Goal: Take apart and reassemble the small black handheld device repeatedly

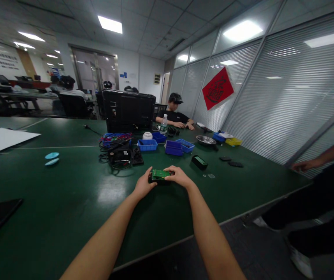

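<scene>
In the middle of the green table (pixel 76 186), a green circuit board (pixel 159 174) sits tilted on a black case (pixel 159 181). My left hand (pixel 144 184) grips the left end of the black case, thumb in front and fingers behind. At the other end, my right hand (pixel 178 175) has its fingers closed on the right edge of the circuit board. How far the board is seated in the case cannot be made out. To the right of my hands stands a black device with a small screen (pixel 199 162).
Beyond my hands are blue bins (pixel 147 145), a tangle of black cables (pixel 120 153), a baseball (pixel 147 135), a water bottle (pixel 164 124) and a metal bowl (pixel 206 140). Flat black pieces (pixel 235 164) lie to the right. One person (pixel 174 114) sits across; another stands at the right edge.
</scene>
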Available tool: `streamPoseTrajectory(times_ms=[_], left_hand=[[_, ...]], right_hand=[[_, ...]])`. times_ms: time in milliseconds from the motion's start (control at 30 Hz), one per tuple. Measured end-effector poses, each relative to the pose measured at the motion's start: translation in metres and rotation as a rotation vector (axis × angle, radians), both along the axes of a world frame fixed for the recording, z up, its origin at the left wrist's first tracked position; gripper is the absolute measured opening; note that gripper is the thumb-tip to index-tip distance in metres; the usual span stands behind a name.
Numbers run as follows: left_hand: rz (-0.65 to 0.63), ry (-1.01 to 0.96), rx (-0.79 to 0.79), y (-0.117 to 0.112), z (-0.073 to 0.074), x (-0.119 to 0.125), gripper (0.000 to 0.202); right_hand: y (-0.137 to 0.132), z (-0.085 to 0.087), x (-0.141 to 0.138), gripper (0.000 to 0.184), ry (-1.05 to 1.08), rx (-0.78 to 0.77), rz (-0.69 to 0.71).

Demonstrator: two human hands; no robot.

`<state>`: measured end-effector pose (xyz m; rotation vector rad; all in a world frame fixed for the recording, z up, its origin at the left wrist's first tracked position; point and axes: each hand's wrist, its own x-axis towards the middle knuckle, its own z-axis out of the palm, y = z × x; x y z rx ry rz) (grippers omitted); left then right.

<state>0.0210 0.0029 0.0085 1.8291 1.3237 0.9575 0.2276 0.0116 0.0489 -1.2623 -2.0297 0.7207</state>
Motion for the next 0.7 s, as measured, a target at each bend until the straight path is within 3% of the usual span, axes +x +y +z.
streamPoseTrajectory(times_ms=[700], left_hand=[[-0.009,0.030,0.047,0.0031,-0.0071,-0.0008,0.079]], right_hand=[[-0.0027,-0.0011,-0.0043,0.037,-0.080,-0.019,0.005]])
